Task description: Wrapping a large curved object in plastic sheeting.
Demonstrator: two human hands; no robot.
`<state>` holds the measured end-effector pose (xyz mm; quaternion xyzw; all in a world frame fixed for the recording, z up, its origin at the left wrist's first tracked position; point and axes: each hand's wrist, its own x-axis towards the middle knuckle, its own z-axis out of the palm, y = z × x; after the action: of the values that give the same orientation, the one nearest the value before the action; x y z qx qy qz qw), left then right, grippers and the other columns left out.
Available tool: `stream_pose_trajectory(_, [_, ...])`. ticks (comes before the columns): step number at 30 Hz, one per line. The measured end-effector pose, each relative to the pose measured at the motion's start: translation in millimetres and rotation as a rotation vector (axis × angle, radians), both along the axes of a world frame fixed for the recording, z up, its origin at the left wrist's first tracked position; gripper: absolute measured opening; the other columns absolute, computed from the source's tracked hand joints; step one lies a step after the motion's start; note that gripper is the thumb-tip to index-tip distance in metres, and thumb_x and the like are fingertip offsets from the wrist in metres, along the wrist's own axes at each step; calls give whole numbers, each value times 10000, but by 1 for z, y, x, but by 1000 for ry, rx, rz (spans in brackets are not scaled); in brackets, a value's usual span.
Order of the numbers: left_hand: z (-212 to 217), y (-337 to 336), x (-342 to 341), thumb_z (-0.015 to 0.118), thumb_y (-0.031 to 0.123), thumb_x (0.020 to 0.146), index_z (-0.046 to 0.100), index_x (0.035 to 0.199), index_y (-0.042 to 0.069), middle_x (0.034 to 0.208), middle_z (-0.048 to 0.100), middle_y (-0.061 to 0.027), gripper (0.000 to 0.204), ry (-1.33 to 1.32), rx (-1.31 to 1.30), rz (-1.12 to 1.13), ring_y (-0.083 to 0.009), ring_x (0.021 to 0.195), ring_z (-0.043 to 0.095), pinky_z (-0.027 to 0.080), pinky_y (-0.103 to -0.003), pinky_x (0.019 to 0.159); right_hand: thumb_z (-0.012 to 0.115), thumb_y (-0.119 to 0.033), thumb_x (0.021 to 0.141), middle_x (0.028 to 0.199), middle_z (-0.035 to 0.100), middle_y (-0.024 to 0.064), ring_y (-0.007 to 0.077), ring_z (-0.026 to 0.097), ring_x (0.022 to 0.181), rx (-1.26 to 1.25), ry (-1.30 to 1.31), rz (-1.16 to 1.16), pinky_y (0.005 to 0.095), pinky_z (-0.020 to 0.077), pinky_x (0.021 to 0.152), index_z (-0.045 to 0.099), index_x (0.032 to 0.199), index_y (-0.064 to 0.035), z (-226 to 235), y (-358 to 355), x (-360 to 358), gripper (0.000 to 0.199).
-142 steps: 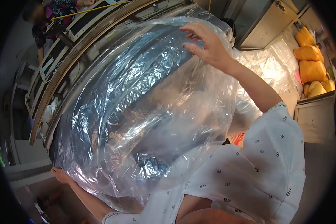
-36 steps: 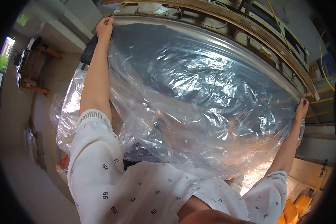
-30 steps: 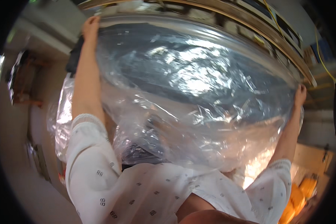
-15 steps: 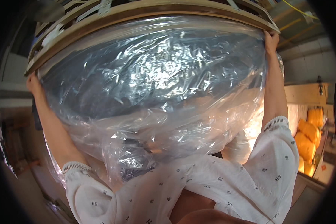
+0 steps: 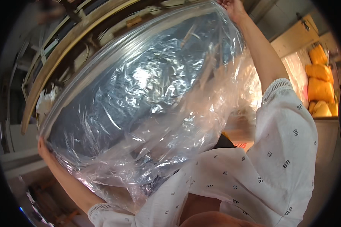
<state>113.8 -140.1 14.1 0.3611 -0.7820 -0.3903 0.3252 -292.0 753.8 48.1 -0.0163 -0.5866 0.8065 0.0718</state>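
A large sheet of clear, crinkled plastic film (image 5: pixel 140 102) stretches between my hands, catching bright reflections. Behind or inside it a dark flat shape (image 5: pixel 87 117) shows through; I cannot tell which. My left hand (image 5: pixel 43 146) is closed at the film's lower left corner. At the upper right corner my right hand (image 5: pixel 234 10) pinches the film, its fingertips partly cut off by the picture's top. The film's far edge slants up from left to right. Its near part hangs in loose folds against my white printed shirt (image 5: pixel 235 178).
Beyond the film runs a curved-looking wooden rail (image 5: pixel 58 62) of a rack or frame, with a white crumpled bag (image 5: pixel 47 99) near its left end. Several orange bundles (image 5: pixel 320 89) are stacked at the right, below a wooden board (image 5: pixel 295 34).
The film's far edge has come away from the wooden rail and tilted. My right hand is higher and further left in view, my left hand lower. Both still hold the corners.
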Motion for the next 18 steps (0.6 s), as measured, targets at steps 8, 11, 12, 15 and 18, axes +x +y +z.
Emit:
stream_pose_trajectory(8, [87,21,151,621,358,752,564,1140,9,1060,596,-120,524,-101,340,617,-287,954,570,479,-434,799,434,-294,897,665,406,0,104,367,610,407,59,255,254,315,578,458,704,-69,-12,63,232,297])
stream_pose_trajectory(11, [81,35,127,596,361,767,563,1139,6,1072,593,-130,514,-352,-63,549,-276,973,563,459,-409,836,483,-213,847,711,380,-21,73,359,665,531,-241,417,211,314,594,435,745,-84,-49,66,326,172])
stream_pose_trajectory(12, [83,39,125,583,362,775,562,1138,5,1077,591,-135,510,-479,-263,515,-271,982,560,449,-397,854,545,-185,785,744,396,-26,69,384,690,521,-263,510,212,337,625,463,815,-77,-53,58,354,140])
stream_pose_trajectory(15, [78,53,102,545,366,797,560,1136,0,1095,586,-149,499,-799,-860,394,-256,1009,551,419,-360,908,692,-254,685,855,452,15,102,438,786,724,-204,638,247,386,716,463,1002,-48,-75,29,406,442])
stream_pose_trajectory(18, [65,177,-8,495,232,888,545,1145,-12,1147,565,-162,359,-409,-599,-392,-248,1072,523,385,-313,923,651,-201,743,850,482,23,124,465,782,729,-178,707,258,398,733,461,1044,-37,-97,-5,420,392])
